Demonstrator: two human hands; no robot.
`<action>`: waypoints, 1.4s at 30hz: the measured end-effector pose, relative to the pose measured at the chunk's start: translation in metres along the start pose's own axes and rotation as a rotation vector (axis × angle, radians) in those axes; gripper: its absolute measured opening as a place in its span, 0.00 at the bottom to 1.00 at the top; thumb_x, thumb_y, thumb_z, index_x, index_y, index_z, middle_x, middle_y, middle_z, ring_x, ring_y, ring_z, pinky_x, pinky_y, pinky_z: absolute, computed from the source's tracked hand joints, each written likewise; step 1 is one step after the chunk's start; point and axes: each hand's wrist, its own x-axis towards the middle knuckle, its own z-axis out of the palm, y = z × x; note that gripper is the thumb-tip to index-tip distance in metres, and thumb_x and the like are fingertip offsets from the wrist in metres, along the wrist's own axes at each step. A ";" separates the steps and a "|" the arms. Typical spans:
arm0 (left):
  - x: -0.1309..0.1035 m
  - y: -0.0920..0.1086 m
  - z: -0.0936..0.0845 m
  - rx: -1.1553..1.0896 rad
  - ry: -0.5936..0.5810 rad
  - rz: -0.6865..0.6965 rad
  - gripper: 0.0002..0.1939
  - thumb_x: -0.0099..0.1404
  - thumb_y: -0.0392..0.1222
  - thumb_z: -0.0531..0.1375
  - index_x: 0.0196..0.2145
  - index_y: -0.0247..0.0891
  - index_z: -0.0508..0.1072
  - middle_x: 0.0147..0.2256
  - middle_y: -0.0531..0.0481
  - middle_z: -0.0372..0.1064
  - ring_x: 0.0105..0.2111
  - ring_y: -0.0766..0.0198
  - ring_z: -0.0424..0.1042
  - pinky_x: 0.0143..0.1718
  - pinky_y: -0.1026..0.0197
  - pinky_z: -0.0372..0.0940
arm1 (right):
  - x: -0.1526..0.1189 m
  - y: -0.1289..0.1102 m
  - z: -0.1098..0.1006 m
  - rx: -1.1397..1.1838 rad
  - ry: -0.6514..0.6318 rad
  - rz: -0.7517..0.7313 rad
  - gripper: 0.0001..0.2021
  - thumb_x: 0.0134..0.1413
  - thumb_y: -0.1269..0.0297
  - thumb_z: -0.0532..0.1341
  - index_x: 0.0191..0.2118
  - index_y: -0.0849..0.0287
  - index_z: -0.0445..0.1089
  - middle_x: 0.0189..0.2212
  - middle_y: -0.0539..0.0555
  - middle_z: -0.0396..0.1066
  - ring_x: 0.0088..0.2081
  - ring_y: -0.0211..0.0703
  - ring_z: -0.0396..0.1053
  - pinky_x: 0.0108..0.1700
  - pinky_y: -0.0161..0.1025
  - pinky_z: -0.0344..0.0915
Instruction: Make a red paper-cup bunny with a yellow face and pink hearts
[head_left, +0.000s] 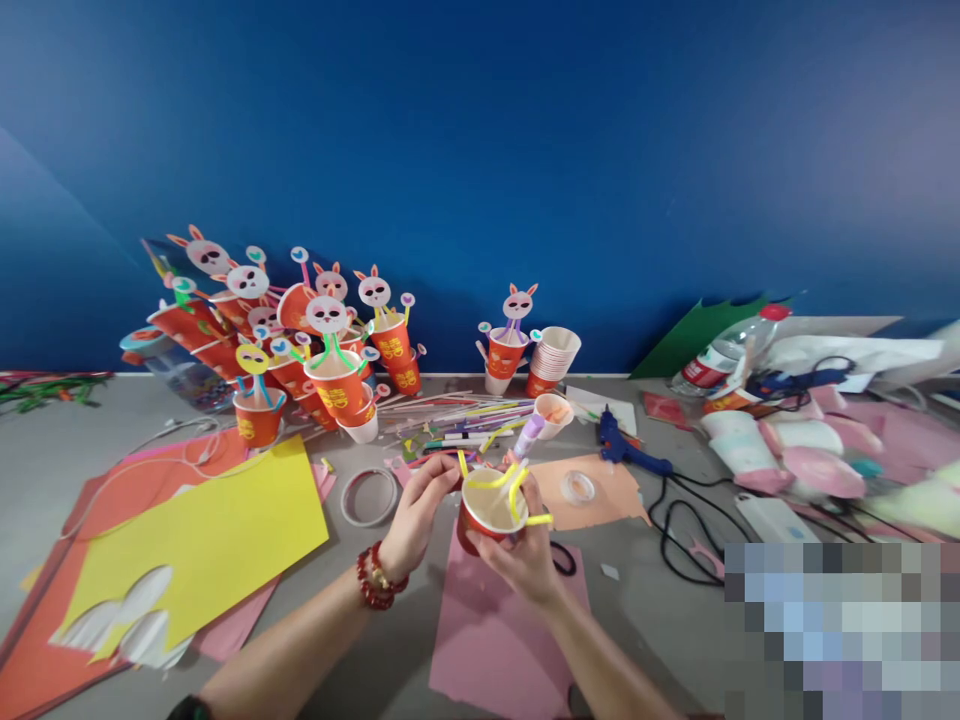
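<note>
My right hand (529, 565) is wrapped round a red paper cup (472, 532), tilted so its pale inside faces me. Bent yellow straws (517, 495) are in the cup, and one end sticks out over its right side. At the cup's left rim, the fingers of my left hand (420, 505) are pinched at an upright yellow straw end (463, 463). Just behind the cup rises a light purple cylinder (530, 436). Beneath my hands lies a pink sheet (499, 640).
Red cups with rabbit faces (328, 314) crowd the back left. Stacked cups (555, 355) stand at the back. To the right are a blue glue gun (634, 450) with black cable and a bottle (739, 350). Yellow paper (217, 530) and a tape roll (370, 497) lie left.
</note>
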 end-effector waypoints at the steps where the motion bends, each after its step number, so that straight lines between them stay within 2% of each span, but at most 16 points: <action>1: 0.000 -0.001 0.000 -0.012 -0.003 0.007 0.07 0.66 0.43 0.59 0.33 0.37 0.71 0.31 0.53 0.64 0.34 0.65 0.62 0.39 0.66 0.59 | 0.000 0.000 0.000 0.005 -0.002 -0.014 0.43 0.47 0.62 0.68 0.66 0.49 0.48 0.55 0.57 0.66 0.59 0.59 0.61 0.60 0.57 0.62; 5: -0.001 -0.002 -0.001 -0.036 -0.021 0.036 0.06 0.67 0.42 0.58 0.33 0.38 0.70 0.32 0.52 0.63 0.35 0.65 0.62 0.41 0.64 0.59 | -0.001 0.002 -0.002 0.092 -0.044 0.008 0.41 0.48 0.59 0.68 0.66 0.44 0.49 0.54 0.56 0.66 0.60 0.59 0.60 0.57 0.56 0.65; 11: -0.003 -0.004 -0.002 -0.062 -0.035 0.082 0.04 0.66 0.40 0.59 0.34 0.38 0.69 0.33 0.52 0.62 0.36 0.64 0.62 0.43 0.62 0.59 | -0.003 0.007 -0.002 0.109 -0.049 0.025 0.46 0.47 0.55 0.69 0.67 0.37 0.43 0.58 0.54 0.62 0.64 0.62 0.53 0.60 0.64 0.59; 19: -0.004 -0.005 -0.003 -0.055 -0.114 0.196 0.03 0.67 0.40 0.58 0.37 0.38 0.70 0.38 0.48 0.67 0.41 0.60 0.66 0.46 0.59 0.60 | -0.005 0.011 -0.005 0.139 -0.086 -0.014 0.47 0.47 0.54 0.70 0.67 0.35 0.42 0.60 0.54 0.60 0.66 0.64 0.48 0.61 0.68 0.55; 24: -0.004 -0.001 0.000 -0.042 -0.224 0.242 0.12 0.66 0.45 0.58 0.45 0.39 0.70 0.48 0.42 0.67 0.49 0.52 0.66 0.51 0.52 0.60 | -0.005 0.008 -0.003 0.161 -0.053 -0.004 0.47 0.48 0.52 0.70 0.67 0.34 0.42 0.62 0.52 0.58 0.66 0.62 0.49 0.63 0.67 0.52; 31: -0.003 -0.001 0.005 -0.053 -0.357 0.167 0.28 0.60 0.51 0.65 0.55 0.40 0.66 0.57 0.39 0.61 0.57 0.44 0.62 0.56 0.47 0.58 | -0.001 0.005 -0.005 0.247 -0.056 0.099 0.45 0.50 0.55 0.69 0.68 0.39 0.43 0.62 0.54 0.59 0.63 0.59 0.56 0.62 0.61 0.57; 34: 0.001 0.004 0.003 -0.113 -0.335 0.144 0.26 0.61 0.53 0.63 0.53 0.39 0.68 0.55 0.39 0.64 0.56 0.44 0.63 0.56 0.46 0.58 | -0.001 0.005 -0.008 0.243 -0.119 0.083 0.45 0.50 0.57 0.69 0.68 0.40 0.44 0.63 0.53 0.58 0.64 0.58 0.55 0.63 0.57 0.57; 36: 0.007 0.011 -0.002 -0.169 -0.290 0.130 0.23 0.65 0.56 0.57 0.49 0.36 0.71 0.51 0.39 0.67 0.54 0.46 0.64 0.57 0.46 0.58 | 0.000 0.003 -0.009 0.253 -0.185 0.078 0.45 0.50 0.57 0.69 0.68 0.39 0.43 0.63 0.53 0.58 0.62 0.57 0.58 0.61 0.56 0.59; 38: 0.013 0.022 -0.012 -0.204 -0.243 0.103 0.24 0.68 0.57 0.51 0.44 0.35 0.73 0.47 0.39 0.70 0.52 0.47 0.67 0.57 0.47 0.57 | 0.000 0.000 -0.009 0.264 -0.241 0.090 0.46 0.50 0.57 0.68 0.69 0.39 0.42 0.62 0.53 0.59 0.59 0.56 0.63 0.59 0.54 0.62; 40: 0.017 0.035 -0.022 -0.175 -0.211 0.087 0.22 0.68 0.57 0.53 0.43 0.35 0.74 0.44 0.40 0.72 0.48 0.50 0.69 0.55 0.48 0.59 | 0.000 0.000 -0.009 0.273 -0.282 0.113 0.46 0.50 0.57 0.68 0.69 0.41 0.41 0.62 0.55 0.60 0.59 0.56 0.63 0.59 0.54 0.62; 42: 0.018 0.049 -0.030 -0.021 -0.209 0.037 0.17 0.66 0.51 0.58 0.43 0.35 0.74 0.41 0.42 0.73 0.46 0.52 0.70 0.51 0.52 0.62 | -0.001 0.002 -0.009 0.267 -0.312 0.131 0.47 0.49 0.56 0.69 0.69 0.44 0.43 0.63 0.57 0.59 0.63 0.57 0.57 0.62 0.55 0.58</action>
